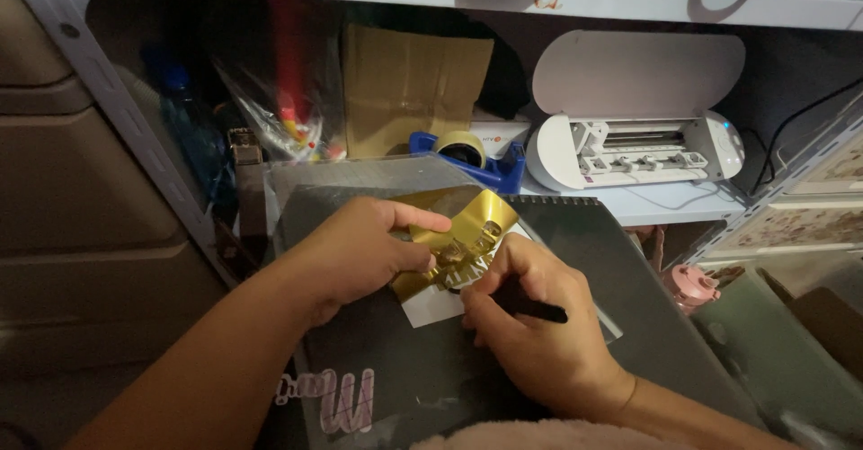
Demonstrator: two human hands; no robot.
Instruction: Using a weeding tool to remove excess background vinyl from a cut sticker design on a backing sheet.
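Observation:
My left hand (360, 252) pinches a curling strip of gold vinyl (467, 230) with cut-out letter shapes, lifting it off a white backing sheet (431, 308). In my right hand (530, 320) I grip a thin black tool (530, 308), its tip against the gold sheet's lower edge. Both hands work over a dark spiral-bound notebook (620, 261) that lies flat in front of me, with pink lettering on its near left part.
A white cutting machine (638, 140) with its lid up stands on the shelf at the back right. A blue tape dispenser (476, 158) and a brown paper bag (413, 86) are behind the notebook. A pink bottle (692, 286) sits lower right.

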